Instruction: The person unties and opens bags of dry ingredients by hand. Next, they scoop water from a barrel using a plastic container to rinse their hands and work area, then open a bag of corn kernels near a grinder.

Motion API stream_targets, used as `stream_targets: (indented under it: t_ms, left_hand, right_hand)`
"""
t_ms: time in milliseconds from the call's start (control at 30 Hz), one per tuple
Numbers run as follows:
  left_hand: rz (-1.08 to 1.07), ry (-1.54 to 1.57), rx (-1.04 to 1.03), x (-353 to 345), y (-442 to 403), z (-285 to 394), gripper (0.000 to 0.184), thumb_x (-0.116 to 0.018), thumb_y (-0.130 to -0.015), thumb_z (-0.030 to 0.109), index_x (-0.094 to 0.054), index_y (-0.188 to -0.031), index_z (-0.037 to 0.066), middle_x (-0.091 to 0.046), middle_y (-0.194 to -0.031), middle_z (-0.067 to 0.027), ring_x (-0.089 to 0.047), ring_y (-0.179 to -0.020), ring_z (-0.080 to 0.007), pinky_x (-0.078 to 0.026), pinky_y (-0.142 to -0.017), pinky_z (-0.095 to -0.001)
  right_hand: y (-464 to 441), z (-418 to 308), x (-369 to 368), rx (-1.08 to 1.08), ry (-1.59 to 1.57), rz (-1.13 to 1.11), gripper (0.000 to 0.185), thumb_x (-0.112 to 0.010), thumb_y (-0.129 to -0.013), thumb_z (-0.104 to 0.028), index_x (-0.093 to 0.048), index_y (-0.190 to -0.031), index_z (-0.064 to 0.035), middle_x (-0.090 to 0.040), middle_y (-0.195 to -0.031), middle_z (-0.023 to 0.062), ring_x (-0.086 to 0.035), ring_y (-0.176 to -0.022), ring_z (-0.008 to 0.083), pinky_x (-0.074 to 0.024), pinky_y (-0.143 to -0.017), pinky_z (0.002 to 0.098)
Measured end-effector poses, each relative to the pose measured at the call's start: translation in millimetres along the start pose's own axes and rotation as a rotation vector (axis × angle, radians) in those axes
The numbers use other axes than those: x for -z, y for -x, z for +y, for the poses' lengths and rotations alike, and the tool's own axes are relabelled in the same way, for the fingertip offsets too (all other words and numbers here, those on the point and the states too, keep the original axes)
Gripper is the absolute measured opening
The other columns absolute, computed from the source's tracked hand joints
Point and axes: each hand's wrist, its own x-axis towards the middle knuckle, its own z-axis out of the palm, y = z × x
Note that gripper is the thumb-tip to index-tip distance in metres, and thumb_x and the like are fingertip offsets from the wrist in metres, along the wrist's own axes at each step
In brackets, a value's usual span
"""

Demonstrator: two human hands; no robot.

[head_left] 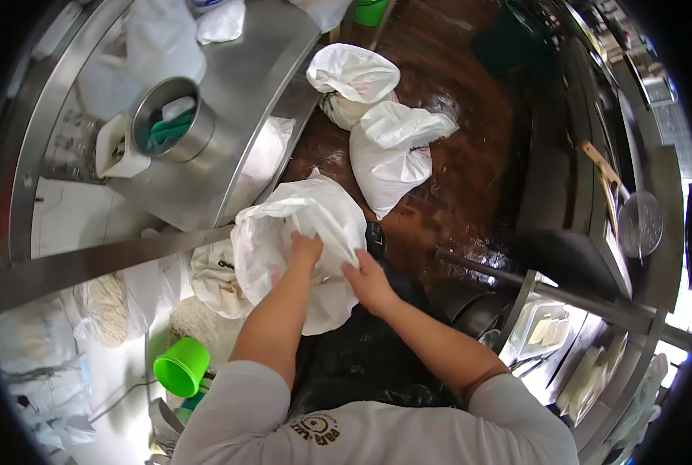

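A large white sack (332,213) stands in front of me with its mouth spread wide. My left hand (307,249) is inside the mouth, its fingers closed on a fold of the inner wall; the fingertips are partly hidden. On the right edge of the sack, my right hand (371,284) grips the rim between thumb and fingers. The sack's bottom and most of what it holds are out of sight. Beyond it on the floor, a filled white sack (390,167) leans near another open-mouthed white sack (354,77).
To the left runs a steel table (237,85) bearing a metal pot (205,132) and a white container (133,159). A bright green bucket (182,367) is at lower left, near bagged goods (102,310). A skimmer (640,225) hangs over dark equipment at right. The brown floor (470,155) looks wet.
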Motion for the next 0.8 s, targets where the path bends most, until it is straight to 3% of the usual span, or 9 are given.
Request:
stream_targets:
  t_ms: [100, 233, 333, 400, 467, 500, 567, 667, 800]
  left_hand:
    - [-0.229, -0.521, -0.081, 61, 70, 63, 0.065, -0.074, -0.089, 0.036, -0.054, -0.135, -0.007, -0.053, -0.139, -0.0331, -0.051, -0.128, -0.0492, -0.041, -0.109, -0.0542]
    - [0.251, -0.53, -0.793, 143, 140, 59, 0.07, -0.079, -0.081, 0.033, -0.053, -0.133, -0.007, -0.054, -0.135, -0.0312, -0.047, -0.128, -0.0514, -0.036, -0.112, -0.0547]
    - [0.634, -0.501, -0.518, 151, 141, 41, 0.065, -0.077, -0.084, 0.025, -0.053, -0.136, -0.005, -0.06, -0.129, -0.0268, -0.052, -0.126, -0.0469, -0.04, -0.11, -0.0509]
    - [-0.023, 0.351, -0.018, 144, 110, 5, 0.062, -0.073, -0.086, 0.02, -0.051, -0.139, -0.006, -0.062, -0.128, -0.0242, -0.059, -0.12, -0.0416, -0.045, -0.106, -0.0474]
    - [-0.228, 0.059, -0.009, 94, 87, -31, 0.053, -0.067, -0.089, 0.013, -0.051, -0.134, -0.007, -0.062, -0.128, -0.0233, -0.066, -0.109, -0.0327, -0.053, -0.093, -0.0438]
    - [-0.435, -0.008, -0.19, 104, 162, 80, 0.046, -0.062, -0.093, 0.014, -0.053, -0.133, -0.006, -0.065, -0.123, -0.0237, -0.065, -0.115, -0.0345, -0.051, -0.099, -0.0435]
    - [-0.586, -0.373, -0.667, 47, 152, 27, 0.04, -0.058, -0.095, 0.018, -0.058, -0.129, -0.003, -0.066, -0.122, -0.0267, -0.06, -0.122, -0.0407, -0.047, -0.104, -0.0428]
    - [-0.798, -0.362, -0.274, 58, 192, 80, 0.046, -0.059, -0.099, 0.018, -0.053, -0.14, -0.002, -0.06, -0.137, -0.0264, -0.06, -0.124, -0.0331, -0.047, -0.105, -0.0389]
    - [-0.796, 0.009, -0.311, 64, 168, 10, 0.056, -0.065, -0.099, 0.028, -0.051, -0.144, -0.001, -0.063, -0.138, -0.0164, -0.057, -0.13, -0.0247, -0.042, -0.11, -0.0375]
  right_hand:
    - [-41, 30, 10, -0.108, -0.192, 0.198, 0.033, -0.064, -0.098, -0.016, -0.06, -0.127, 0.0004, -0.069, -0.102, 0.007, -0.063, -0.087, 0.0127, -0.0517, -0.076, 0.0301]
    - [-51, 8, 39, -0.118, -0.372, 0.316, 0.029, -0.063, -0.097, -0.013, -0.063, -0.123, -0.001, -0.069, -0.1, 0.0055, -0.064, -0.088, 0.0131, -0.0524, -0.079, 0.0298]
    - [-50, 6, 43, -0.078, -0.176, 0.447, 0.031, -0.065, -0.095, -0.018, -0.063, -0.121, 0.0007, -0.071, -0.102, 0.0087, -0.067, -0.092, 0.0194, -0.0536, -0.083, 0.0344]
    - [-36, 4, 37, -0.012, 0.028, 0.468, 0.057, -0.072, -0.092, -0.031, -0.055, -0.133, 0.0034, -0.069, -0.117, 0.0166, -0.068, -0.103, 0.028, -0.0535, -0.09, 0.039]
    - [-29, 22, 11, 0.104, 0.46, 0.292, 0.093, -0.08, -0.083, -0.046, -0.038, -0.146, 0.0078, -0.059, -0.136, 0.0266, -0.065, -0.116, 0.0361, -0.0519, -0.097, 0.0421]
    - [-25, 21, 0, 0.116, 0.455, 0.307, 0.093, -0.08, -0.083, -0.046, -0.038, -0.146, 0.0078, -0.059, -0.136, 0.0266, -0.065, -0.116, 0.0361, -0.0519, -0.097, 0.0421]
    - [-20, 14, -15, -0.114, 0.148, -0.068, 0.136, -0.085, -0.07, -0.063, -0.011, -0.158, 0.0102, -0.028, -0.157, 0.0386, -0.035, -0.145, 0.0492, -0.0332, -0.119, 0.0481]
    - [-39, 4, 5, -0.41, 0.375, -0.005, 0.092, -0.079, -0.077, -0.037, -0.036, -0.143, 0.0112, -0.064, -0.122, 0.0346, -0.064, -0.115, 0.047, -0.051, -0.1, 0.0477]
    - [-53, 49, 10, -0.233, 0.257, 0.147, 0.059, -0.07, -0.08, -0.024, -0.054, -0.126, 0.0087, -0.068, -0.112, 0.033, -0.064, -0.112, 0.048, -0.0511, -0.098, 0.0483]
